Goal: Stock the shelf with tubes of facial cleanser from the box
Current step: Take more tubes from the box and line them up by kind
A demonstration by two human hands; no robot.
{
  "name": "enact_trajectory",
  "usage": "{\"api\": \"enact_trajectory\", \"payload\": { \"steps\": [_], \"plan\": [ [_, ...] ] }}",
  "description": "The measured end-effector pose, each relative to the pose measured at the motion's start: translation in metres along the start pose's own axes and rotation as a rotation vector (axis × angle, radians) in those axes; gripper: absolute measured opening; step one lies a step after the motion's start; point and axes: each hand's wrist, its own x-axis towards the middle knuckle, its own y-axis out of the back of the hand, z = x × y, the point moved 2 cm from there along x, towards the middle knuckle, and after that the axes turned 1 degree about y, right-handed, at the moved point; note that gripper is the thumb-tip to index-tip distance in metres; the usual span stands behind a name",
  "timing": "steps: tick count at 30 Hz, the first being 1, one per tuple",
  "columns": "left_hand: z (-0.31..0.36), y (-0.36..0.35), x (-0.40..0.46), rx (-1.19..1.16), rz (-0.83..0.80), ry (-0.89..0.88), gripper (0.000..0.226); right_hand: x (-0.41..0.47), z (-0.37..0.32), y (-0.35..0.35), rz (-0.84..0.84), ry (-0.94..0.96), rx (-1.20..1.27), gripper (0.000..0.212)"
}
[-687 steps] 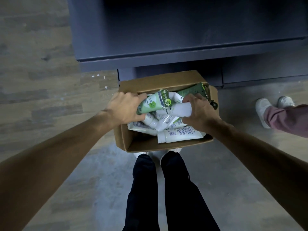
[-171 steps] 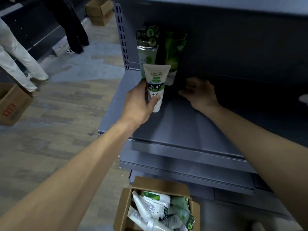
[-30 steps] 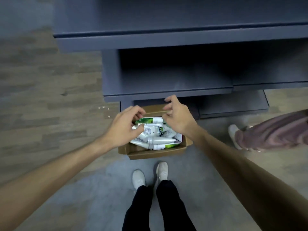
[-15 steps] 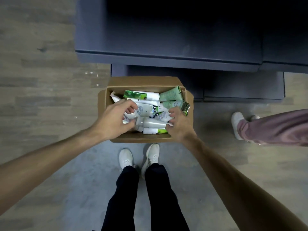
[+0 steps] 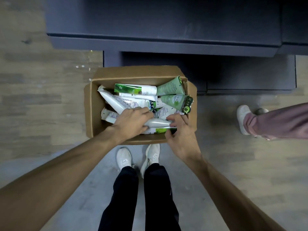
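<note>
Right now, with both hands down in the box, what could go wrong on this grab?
The tubes lie criss-crossed, so lifting the silvery tube that the left hand and right hand touch may drag neighbours out. The box sits just ahead of the white shoes; stepping forward could kick it.

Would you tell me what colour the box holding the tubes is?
The box is plain brown cardboard, seen best in the head view.
</note>
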Motion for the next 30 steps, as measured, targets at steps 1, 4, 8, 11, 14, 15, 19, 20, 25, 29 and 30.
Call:
{"api": "enact_trajectory", "payload": {
  "steps": [1,4,8,11,14,15,19,20,25,29,30],
  "plan": [
    [0.0,-0.002,0.001,0.025,0.009,-0.017,0.034,-0.001,-0.001,-0.002,0.003,0.001,0.012,0.035],
    [0.002,-0.003,0.006,0.063,0.03,-0.021,0.024,-0.002,-0.004,-0.006,-0.004,-0.013,0.059,0.034],
    [0.0,-0.008,0.02,-0.062,-0.033,0.023,0.041,-0.007,-0.003,-0.011,0.013,-0.046,0.098,0.035],
    [-0.002,-0.014,0.033,-0.156,-0.078,0.094,0.046,-0.01,0.0,-0.012,0.051,-0.052,0.111,0.035],
    [-0.002,-0.015,0.041,-0.141,-0.136,0.118,0.049,-0.013,0.005,-0.011,0.064,-0.045,0.1,0.034],
    [-0.002,-0.014,0.043,-0.125,-0.143,0.102,0.051,-0.014,0.006,-0.011,0.068,-0.046,0.093,0.034],
    [-0.003,-0.01,0.04,-0.105,-0.099,0.064,0.052,-0.016,0.008,-0.008,0.09,-0.079,0.109,0.031],
    [-0.006,-0.009,0.037,-0.141,-0.071,0.079,0.052,-0.016,0.008,-0.007,0.102,-0.08,0.119,0.03],
    [-0.028,-0.002,0.009,-0.403,0.076,0.179,0.043,-0.013,0.008,-0.01,0.128,-0.08,0.131,0.025],
    [-0.05,0.013,-0.015,-0.502,0.153,0.246,0.041,-0.012,0.005,-0.017,0.127,-0.107,0.088,0.023],
    [-0.055,0.016,-0.02,-0.524,0.163,0.262,0.041,-0.011,0.004,-0.019,0.123,-0.117,0.068,0.023]
  ]
}}
